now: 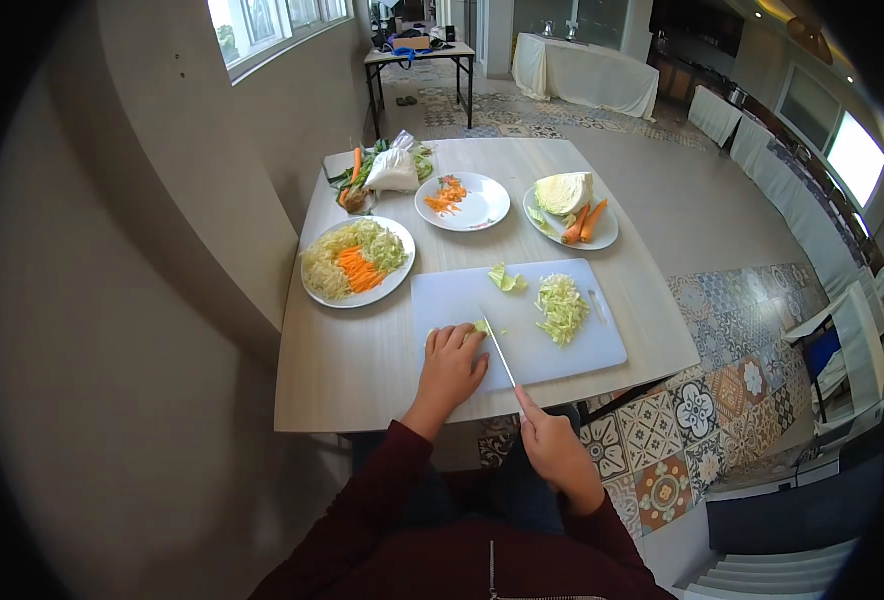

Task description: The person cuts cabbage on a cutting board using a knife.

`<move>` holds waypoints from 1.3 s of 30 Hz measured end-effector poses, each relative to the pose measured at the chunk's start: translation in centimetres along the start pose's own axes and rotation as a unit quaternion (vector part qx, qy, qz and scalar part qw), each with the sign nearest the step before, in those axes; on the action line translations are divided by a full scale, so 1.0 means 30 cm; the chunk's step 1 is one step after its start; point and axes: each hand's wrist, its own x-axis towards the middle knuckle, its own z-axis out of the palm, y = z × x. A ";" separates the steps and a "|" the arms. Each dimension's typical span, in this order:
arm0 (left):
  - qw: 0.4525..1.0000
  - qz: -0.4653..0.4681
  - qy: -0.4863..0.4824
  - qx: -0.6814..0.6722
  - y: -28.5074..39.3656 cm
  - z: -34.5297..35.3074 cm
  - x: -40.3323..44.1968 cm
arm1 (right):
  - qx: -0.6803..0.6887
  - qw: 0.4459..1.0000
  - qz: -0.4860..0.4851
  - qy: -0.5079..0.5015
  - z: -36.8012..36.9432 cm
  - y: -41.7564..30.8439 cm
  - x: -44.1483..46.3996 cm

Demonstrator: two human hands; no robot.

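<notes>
My right hand (pixel 552 440) is wrapped round the handle of a kitchen knife (pixel 500 352), its blade pointing away from me across the white cutting board (pixel 432 290). Beside the blade, my left hand (pixel 452 360) presses down with bent fingers on a piece of cabbage (pixel 479 327), mostly hidden beneath it. The blade's tip lies just right of that piece. Farther back on the board is a loose cabbage leaf (pixel 507 278). A pile of shredded cabbage (pixel 562 309) sits at the board's right, near its handle slot.
Left of the board, a plate (pixel 314 287) carries shredded vegetables and carrot strips. Behind it are a white plastic bag (pixel 394 169) and greens. A plate (pixel 482 205) holds carrot pieces; another plate (pixel 605 232) bears a cut cabbage (pixel 564 192) and carrots (pixel 587 224). The wall (pixel 162 250) stands close left.
</notes>
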 end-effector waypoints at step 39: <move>1.000 -0.002 0.001 -0.003 -0.002 -0.004 0.000 | -0.034 0.999 0.005 0.028 0.071 0.012 0.078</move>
